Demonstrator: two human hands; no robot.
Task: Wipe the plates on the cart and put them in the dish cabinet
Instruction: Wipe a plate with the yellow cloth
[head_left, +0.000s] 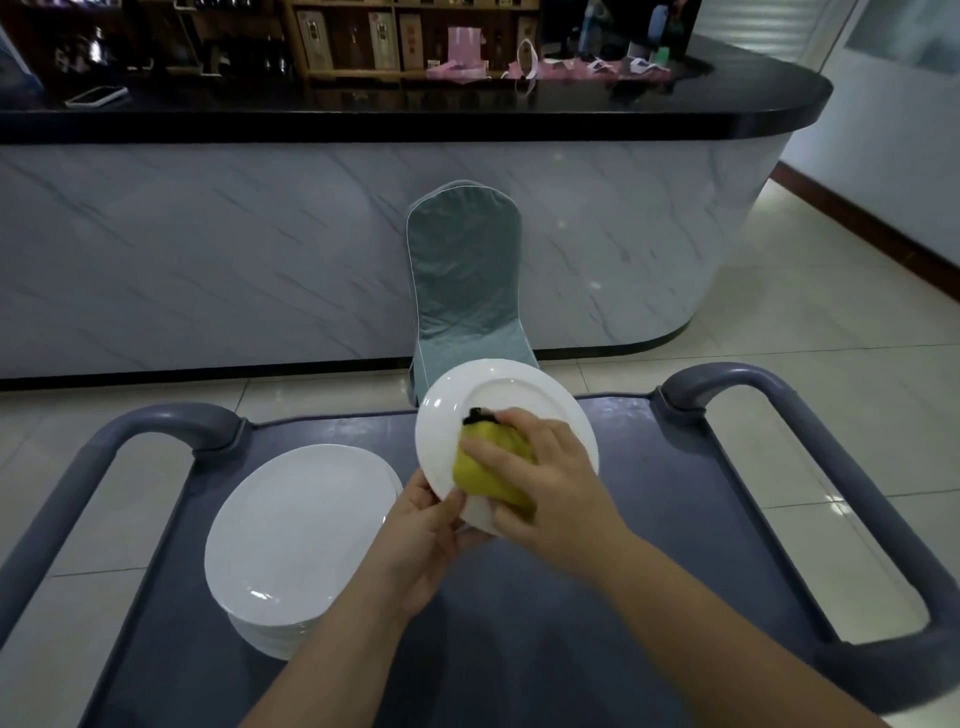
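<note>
Standing at the grey service cart (649, 519), you have a stack of white plates (296, 540) on its left side, and no dish cabinet is in view, so the job looks early. You hold one white plate (498, 400) tilted above the cart, just right of the stack: your left hand (421, 540) pinches its near rim, thumb on the face, while your right hand (550, 478) grips a bunched yellow-green cloth (488, 467) and presses it to the plate's face. Wiping this plate is under way; the stack and all the shelving appear left to do.
</note>
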